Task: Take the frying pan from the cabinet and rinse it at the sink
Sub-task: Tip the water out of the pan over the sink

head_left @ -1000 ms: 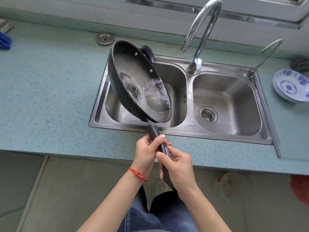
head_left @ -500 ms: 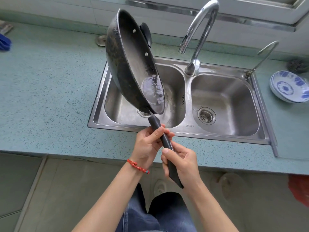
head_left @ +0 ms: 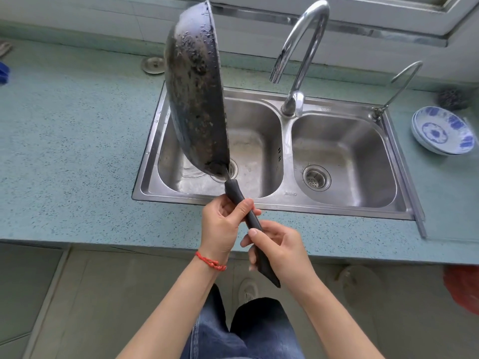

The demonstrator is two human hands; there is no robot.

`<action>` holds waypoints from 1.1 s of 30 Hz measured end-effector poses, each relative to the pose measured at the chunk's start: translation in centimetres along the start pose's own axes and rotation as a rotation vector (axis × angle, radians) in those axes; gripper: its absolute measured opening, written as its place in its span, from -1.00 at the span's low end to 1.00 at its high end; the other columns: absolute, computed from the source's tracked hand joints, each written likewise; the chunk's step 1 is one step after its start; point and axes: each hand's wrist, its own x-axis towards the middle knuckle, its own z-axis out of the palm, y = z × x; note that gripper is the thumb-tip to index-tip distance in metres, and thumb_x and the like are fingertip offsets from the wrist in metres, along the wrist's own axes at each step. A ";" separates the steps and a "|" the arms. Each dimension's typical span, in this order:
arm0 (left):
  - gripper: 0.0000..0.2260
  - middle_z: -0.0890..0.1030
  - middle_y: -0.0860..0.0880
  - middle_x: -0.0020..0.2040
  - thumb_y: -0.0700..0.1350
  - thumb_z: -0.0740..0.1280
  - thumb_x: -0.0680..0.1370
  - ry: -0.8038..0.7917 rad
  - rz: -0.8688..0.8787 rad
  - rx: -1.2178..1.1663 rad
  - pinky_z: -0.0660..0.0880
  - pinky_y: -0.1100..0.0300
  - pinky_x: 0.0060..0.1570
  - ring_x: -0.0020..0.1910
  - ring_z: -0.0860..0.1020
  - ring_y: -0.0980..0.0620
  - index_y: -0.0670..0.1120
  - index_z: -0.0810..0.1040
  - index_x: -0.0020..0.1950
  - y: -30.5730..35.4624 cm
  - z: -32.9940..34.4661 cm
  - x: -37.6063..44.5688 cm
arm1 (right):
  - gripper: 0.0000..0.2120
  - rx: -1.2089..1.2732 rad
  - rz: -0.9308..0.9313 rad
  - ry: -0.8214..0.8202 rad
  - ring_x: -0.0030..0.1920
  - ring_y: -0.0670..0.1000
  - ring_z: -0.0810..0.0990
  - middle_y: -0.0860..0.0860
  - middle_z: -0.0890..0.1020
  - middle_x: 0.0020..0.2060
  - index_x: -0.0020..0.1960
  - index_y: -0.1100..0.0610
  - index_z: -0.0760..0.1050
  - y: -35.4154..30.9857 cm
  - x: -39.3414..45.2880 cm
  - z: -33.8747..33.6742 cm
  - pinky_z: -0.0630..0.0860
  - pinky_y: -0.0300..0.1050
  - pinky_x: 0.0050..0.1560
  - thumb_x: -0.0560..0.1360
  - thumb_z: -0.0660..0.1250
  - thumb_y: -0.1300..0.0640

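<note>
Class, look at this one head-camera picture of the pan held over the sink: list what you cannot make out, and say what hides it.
1. Inside of the frying pan: turned away; only its crusted underside shows.
2. Left basin's drain: mostly behind the pan.
3. Handle middle: covered by the left hand and right hand.
4. Dark scrubber-like lump: too small and blurred to name.
5. Red thing: cut off by the right edge.

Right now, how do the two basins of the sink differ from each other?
The left basin lies under the tilted frying pan, which hides part of its drain; the right basin is uncovered, its strainer drain in plain view. The left basin floor looks wet; the right looks mostly dry. Both are stainless steel, alike in shape.
</note>
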 end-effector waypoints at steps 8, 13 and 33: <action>-0.88 0.65 0.04 -0.47 -0.26 0.40 0.41 0.073 0.046 0.104 0.53 0.29 -0.39 -0.40 0.63 0.06 -0.15 0.49 -0.28 0.1 -0.1 0.2 | -0.75 -0.037 0.004 0.117 -0.55 -0.01 0.34 0.14 0.43 -0.51 -0.28 0.19 0.46 0.6 0.0 1.7 0.31 -0.19 -0.54 0.56 0.17 0.22; -0.84 0.63 0.06 -0.49 -0.28 0.42 0.39 0.100 0.049 0.140 0.51 0.31 -0.41 -0.42 0.62 0.08 -0.13 0.47 -0.32 0.1 -0.2 0.1 | -0.71 0.139 0.051 0.082 -0.56 -0.06 0.38 0.05 0.48 -0.48 -0.31 0.17 0.46 1.4 0.1 2.1 0.34 -0.22 -0.58 0.56 0.16 0.24; -0.90 0.63 -0.11 -0.35 -0.24 0.44 0.38 0.139 0.018 0.216 0.55 0.20 -0.31 -0.31 0.64 -0.06 -0.19 0.52 -0.25 0.3 0.0 -0.5 | -0.64 0.259 0.059 0.054 -0.56 -0.05 0.39 0.09 0.48 -0.45 -0.37 0.13 0.50 1.9 -0.2 1.9 0.35 -0.25 -0.57 0.56 0.15 0.24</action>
